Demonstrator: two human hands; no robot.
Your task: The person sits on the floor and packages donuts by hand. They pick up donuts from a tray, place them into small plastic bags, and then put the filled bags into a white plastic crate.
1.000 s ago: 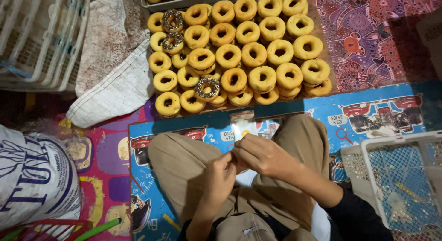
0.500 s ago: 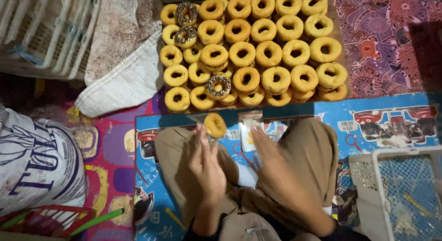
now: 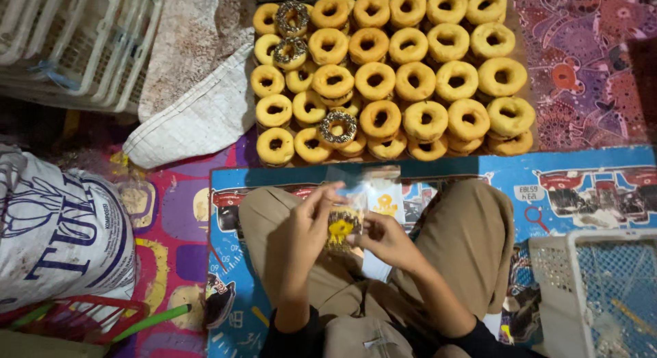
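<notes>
Over my crossed legs, my left hand (image 3: 309,224) and my right hand (image 3: 385,240) both hold a clear plastic bag (image 3: 356,194) with a sprinkled doughnut (image 3: 341,228) inside it. My left fingers pinch the bag's left edge, my right fingers grip its right side. Ahead of my knees lies a tray (image 3: 521,30) packed with many glazed yellow doughnuts (image 3: 414,81), a few of them topped with dark sprinkles (image 3: 338,127).
A white plastic basket (image 3: 582,289) stands at the lower right. A stack of white baskets (image 3: 75,43) sits at the upper left beside a white woven sack (image 3: 198,118). A large printed sack (image 3: 58,228) lies at the left on patterned floor mats.
The left hand held a doughnut up in the air half a second ago. Now the doughnut sits inside the clear bag, and both hands have closed on the bag.
</notes>
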